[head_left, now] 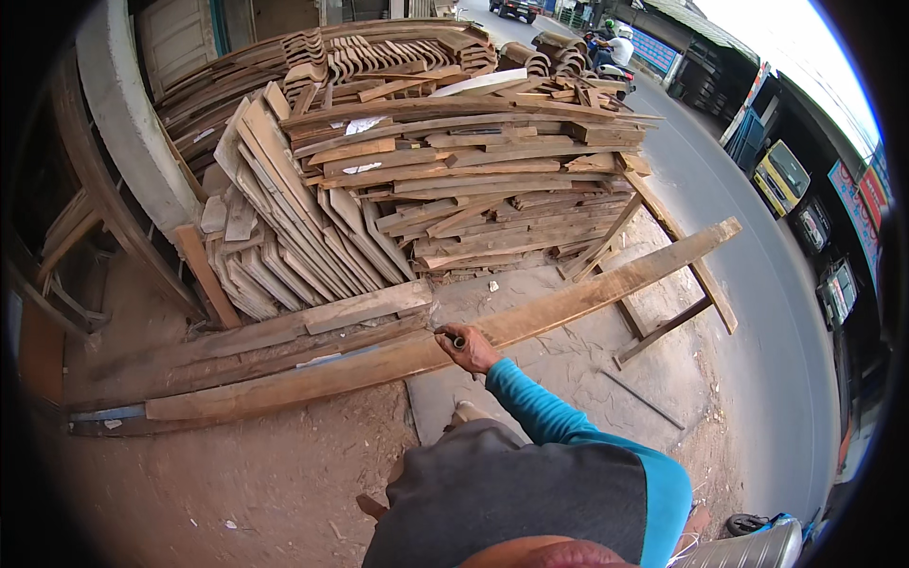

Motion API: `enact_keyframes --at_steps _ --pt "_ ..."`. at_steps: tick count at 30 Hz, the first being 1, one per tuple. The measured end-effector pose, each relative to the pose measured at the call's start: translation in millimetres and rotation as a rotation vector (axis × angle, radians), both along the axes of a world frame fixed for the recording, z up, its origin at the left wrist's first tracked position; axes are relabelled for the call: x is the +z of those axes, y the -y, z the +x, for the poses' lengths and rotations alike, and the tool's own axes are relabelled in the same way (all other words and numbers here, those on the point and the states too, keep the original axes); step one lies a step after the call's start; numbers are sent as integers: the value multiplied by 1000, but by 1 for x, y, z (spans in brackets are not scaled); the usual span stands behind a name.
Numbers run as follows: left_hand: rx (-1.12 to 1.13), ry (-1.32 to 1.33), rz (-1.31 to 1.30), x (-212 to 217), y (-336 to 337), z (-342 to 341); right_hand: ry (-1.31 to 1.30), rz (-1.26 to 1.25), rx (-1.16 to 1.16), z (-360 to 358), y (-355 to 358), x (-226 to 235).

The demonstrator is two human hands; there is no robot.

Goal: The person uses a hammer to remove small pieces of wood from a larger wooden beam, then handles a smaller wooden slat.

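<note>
My right hand (468,350), in a blue sleeve, is closed around a dark tube (459,342) whose round open end points up; the rest of it is hidden by the fist. That hand is over the near edge of a long wooden plank (587,292), which runs from the lower left to the upper right. The plank's far right end rests across a low wooden trestle (708,284). My left hand does not show.
A tall stack of old boards (511,180) fills the back, with slabs (284,218) leaning at its left and roof tiles (369,57) on top. A thin rod (642,398) lies on the ground at right. Beyond runs a road (757,312) with parked vehicles and a motorcycle rider (619,47).
</note>
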State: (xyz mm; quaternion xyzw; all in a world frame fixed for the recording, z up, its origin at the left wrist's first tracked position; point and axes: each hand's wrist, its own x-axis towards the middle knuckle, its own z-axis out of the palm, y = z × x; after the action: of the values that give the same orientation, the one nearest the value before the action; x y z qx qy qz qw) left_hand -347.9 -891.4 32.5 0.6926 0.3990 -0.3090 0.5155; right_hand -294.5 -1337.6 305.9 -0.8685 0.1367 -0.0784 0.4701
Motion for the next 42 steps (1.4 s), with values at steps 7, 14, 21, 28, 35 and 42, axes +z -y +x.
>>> enact_keyframes --at_steps 7,14,21,28,35,42 --pt "15 -10 -12 -6 -14 -2 4 -108 -138 6 25 -80" --pt "22 -20 -12 -20 -39 7 21 43 -308 12 22 -108" --pt "151 -63 -30 -70 -103 -57 144 213 -620 21 2 -123" --pt "197 -147 225 -45 -201 -79 -19 314 -480 131 -72 -127" --pt "149 -136 315 -13 -286 -4 -115 567 -29 288 -236 -145" --pt "291 -338 259 15 -330 35 -61 568 393 440 -439 -94"
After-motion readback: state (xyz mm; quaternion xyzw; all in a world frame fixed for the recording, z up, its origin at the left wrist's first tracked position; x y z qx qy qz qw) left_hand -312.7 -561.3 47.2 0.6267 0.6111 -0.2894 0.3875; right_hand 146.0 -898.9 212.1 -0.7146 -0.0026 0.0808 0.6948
